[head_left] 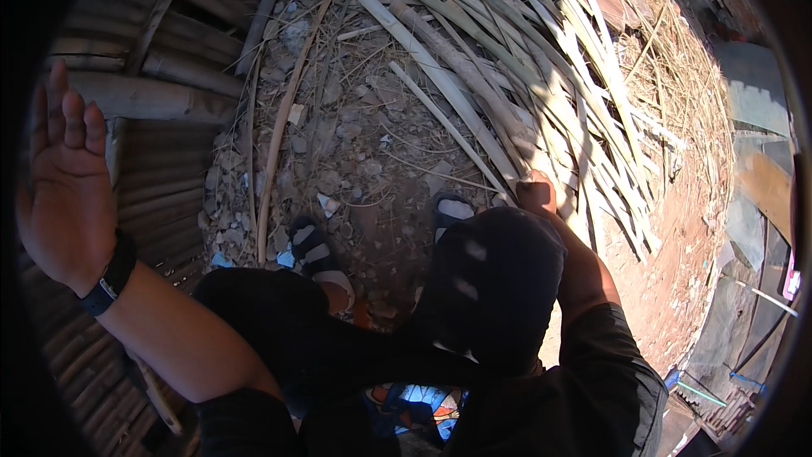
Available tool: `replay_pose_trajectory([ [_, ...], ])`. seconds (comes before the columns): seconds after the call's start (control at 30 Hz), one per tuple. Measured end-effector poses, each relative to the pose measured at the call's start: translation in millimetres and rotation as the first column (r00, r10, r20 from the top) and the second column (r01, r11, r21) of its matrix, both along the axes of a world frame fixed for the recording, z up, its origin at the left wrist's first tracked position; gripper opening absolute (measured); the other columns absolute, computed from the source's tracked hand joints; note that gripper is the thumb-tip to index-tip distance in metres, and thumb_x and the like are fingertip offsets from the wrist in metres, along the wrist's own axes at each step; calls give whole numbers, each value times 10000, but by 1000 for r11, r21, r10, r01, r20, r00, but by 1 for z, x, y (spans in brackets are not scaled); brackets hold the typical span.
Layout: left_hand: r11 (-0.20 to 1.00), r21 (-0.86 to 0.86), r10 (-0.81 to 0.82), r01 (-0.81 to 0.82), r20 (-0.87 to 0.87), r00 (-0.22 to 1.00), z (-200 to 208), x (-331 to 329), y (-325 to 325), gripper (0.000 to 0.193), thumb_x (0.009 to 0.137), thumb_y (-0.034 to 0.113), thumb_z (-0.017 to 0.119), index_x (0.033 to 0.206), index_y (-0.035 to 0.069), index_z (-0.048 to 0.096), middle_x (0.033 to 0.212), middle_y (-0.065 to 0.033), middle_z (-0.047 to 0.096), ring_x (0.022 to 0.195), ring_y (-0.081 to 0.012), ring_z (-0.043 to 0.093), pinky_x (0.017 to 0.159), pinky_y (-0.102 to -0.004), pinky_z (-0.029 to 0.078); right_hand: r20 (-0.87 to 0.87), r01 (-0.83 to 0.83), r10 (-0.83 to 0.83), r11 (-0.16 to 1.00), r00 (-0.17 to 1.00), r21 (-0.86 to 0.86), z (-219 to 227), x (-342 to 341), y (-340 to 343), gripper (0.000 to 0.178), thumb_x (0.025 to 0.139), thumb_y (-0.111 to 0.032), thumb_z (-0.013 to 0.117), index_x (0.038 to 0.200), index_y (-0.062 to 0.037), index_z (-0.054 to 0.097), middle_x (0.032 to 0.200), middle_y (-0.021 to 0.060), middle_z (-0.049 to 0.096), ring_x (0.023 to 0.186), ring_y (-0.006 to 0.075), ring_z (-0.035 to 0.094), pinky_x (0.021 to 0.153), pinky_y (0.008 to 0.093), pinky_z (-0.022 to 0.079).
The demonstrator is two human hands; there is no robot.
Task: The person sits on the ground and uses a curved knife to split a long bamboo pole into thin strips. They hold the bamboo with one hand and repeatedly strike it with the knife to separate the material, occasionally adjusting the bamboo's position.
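Note:
My left hand [72,173] is raised at the far left with fingers stretched out and nothing in the palm. A dark band [112,275] circles that wrist. Beyond my right knee, my right hand [537,193] is closed at the near ends of a pile of split bamboo strips [507,59]. What its fingers hold, if anything, is hidden. A pale flat strip [423,59] and a thinner strip [448,124] lie at the pile's left side, their near ends running toward that hand.
A wall of bamboo slats [169,173] stands close on the left. One long curved stick [283,127] lies on the littered ground [364,152]. My sandalled feet [317,254] stand before me. Sheets of board [753,101] and scraps line the far right.

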State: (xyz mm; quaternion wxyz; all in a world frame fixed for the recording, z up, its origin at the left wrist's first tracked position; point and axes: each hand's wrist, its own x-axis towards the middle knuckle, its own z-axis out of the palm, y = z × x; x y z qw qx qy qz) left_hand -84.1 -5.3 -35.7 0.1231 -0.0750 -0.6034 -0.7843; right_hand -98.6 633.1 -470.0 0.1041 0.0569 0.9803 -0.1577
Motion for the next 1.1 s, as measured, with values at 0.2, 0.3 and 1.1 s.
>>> replay_pose_trajectory([
  [0.2,1000,-11,-1,2,24,1000,-4,1,0,753,1067,359,428,1575,-98,113,1637,-333,194,1347,-379,528,1166,-490,417,255,0,25,996,967,-95,19,-14,-44,311,893,-313,654,1030,-34,672,933,201,719,798,322,727,747,447,569],
  [0.3,1000,-14,-22,23,40,999,-1,0,2,760,1067,366,437,1575,-98,113,1636,-329,203,1348,-375,528,1160,-487,425,71,-2,20,968,997,-253,-21,-23,-36,249,873,-257,681,1014,-53,682,921,180,727,820,316,728,755,447,568],
  [1.1,997,4,-75,74,82,994,-9,-16,16,767,1061,352,441,1572,-102,94,1620,-338,228,1327,-385,548,1139,-507,439,95,-13,16,999,995,-39,-21,-51,-65,508,809,-390,767,1155,-43,633,1186,221,685,1122,392,663,920,464,539],
])
